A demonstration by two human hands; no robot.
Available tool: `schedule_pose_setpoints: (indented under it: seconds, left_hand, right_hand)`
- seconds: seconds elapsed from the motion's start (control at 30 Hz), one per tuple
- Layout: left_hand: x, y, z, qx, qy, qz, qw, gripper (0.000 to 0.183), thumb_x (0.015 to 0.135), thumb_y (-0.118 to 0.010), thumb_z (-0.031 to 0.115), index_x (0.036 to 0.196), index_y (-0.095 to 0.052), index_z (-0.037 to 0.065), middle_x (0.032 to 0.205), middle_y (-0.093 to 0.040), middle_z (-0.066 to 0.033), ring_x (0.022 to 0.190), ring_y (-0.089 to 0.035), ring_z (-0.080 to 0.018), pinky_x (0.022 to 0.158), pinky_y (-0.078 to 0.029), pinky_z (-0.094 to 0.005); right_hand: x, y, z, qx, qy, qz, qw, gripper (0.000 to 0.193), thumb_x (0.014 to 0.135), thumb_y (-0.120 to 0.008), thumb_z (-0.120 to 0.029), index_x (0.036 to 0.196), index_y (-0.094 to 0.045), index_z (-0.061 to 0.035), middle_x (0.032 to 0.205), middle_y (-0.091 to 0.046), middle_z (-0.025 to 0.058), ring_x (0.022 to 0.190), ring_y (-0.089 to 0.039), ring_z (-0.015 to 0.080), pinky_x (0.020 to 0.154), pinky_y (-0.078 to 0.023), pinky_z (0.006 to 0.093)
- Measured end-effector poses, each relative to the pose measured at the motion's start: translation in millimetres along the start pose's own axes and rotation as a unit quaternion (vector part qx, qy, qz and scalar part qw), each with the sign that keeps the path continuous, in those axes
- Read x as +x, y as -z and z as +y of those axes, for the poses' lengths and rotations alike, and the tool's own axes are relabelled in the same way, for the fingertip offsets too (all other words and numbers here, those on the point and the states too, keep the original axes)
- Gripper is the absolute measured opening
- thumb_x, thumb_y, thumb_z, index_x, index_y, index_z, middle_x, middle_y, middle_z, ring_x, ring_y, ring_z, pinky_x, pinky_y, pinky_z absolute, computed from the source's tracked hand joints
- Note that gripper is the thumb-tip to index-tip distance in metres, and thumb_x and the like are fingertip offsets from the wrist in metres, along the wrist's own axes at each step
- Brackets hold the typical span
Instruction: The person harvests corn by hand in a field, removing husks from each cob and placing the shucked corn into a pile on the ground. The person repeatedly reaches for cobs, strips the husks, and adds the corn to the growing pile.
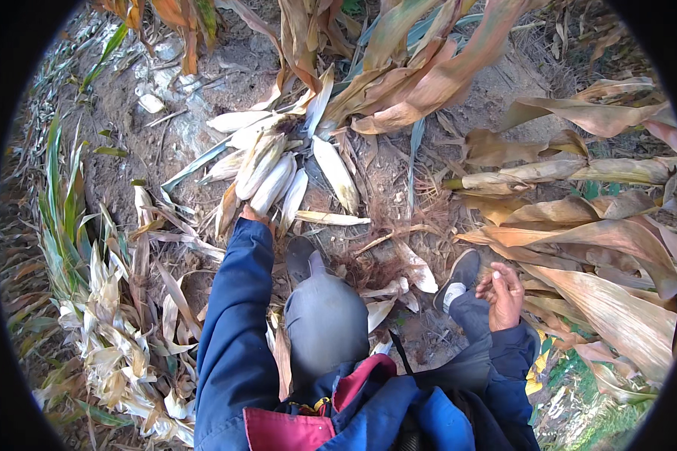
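Note:
I look down at my own legs in grey trousers and at bare soil strewn with dry maize leaves. My left hand (250,216), at the end of a blue sleeve, reaches forward to a pile of pale husked corn ears (267,171) and is mostly hidden under them; only a bit of skin shows at an ear's lower end. My right hand (502,295) hovers above my right knee with the fingers loosely curled and nothing in it. My left shoe (299,255) and my right shoe (459,276) stand on the dirt.
Dry brown maize stalks and leaves (579,225) lie across the right side and the top. A heap of stripped pale husks (120,338) and green blades lies along the left. Reddish corn silk (361,267) lies between my feet.

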State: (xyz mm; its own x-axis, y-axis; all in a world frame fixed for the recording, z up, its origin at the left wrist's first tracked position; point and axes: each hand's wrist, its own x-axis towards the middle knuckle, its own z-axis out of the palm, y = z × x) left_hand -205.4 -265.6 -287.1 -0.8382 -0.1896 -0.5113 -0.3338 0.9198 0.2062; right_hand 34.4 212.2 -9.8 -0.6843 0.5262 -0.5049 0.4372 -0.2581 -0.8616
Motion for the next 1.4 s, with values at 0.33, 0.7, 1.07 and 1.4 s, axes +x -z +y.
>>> schedule_pose_setpoints:
  seconds: [0.33,0.7,1.07,1.4]
  left_hand:
    - [-15.9,-35.5,35.1,-0.102,0.029,-0.043,0.993,0.064,0.071,-0.076,0.045,0.11,-0.059,-0.004,0.111,-0.065,-0.0285,0.1,-0.066,-0.0398,0.086,-0.053,-0.0427]
    - [-30.4,47.8,27.5,-0.414,-0.083,-0.091,0.902,0.06,0.074,-0.076,0.032,0.116,-0.062,-0.009,0.099,-0.07,-0.0191,0.087,-0.067,-0.0246,0.077,-0.053,-0.0334]
    - [-246.0,265.2,210.9,-0.182,-0.558,-0.3,0.752,0.047,0.087,-0.065,0.029,0.118,-0.061,-0.006,0.1,-0.067,-0.0111,0.094,-0.061,-0.0178,0.086,-0.048,-0.0303]
    - [-282.1,164.9,249.7,-0.537,-0.348,-0.118,0.759,0.033,0.102,-0.055,0.033,0.093,-0.066,0.004,0.063,-0.057,0.0028,0.049,-0.05,-0.0057,0.043,-0.039,-0.0225]
  right_hand:
    - [1.1,-17.0,4.1,-0.018,-0.016,-0.021,0.999,0.019,0.098,-0.059,-0.012,0.116,-0.062,-0.0053,0.084,-0.065,0.0067,0.069,-0.066,0.0158,0.059,-0.055,0.0276]
    - [-4.1,-46.1,5.9,-0.078,0.102,-0.112,0.985,0.027,0.093,-0.065,-0.008,0.119,-0.062,-0.0053,0.092,-0.067,0.0073,0.077,-0.066,0.0134,0.063,-0.055,0.0246]
    - [-46.9,-73.3,-26.6,-0.38,0.477,-0.102,0.786,0.097,0.062,-0.089,-0.027,0.145,-0.041,-0.0106,0.139,-0.049,0.0173,0.124,-0.052,0.0377,0.104,-0.044,0.0441]
    - [-62.6,-42.5,-14.3,-0.137,0.33,-0.19,0.914,0.075,0.079,-0.081,-0.029,0.138,-0.047,0.004,0.123,-0.063,0.0179,0.113,-0.061,0.0237,0.097,-0.047,0.0342]
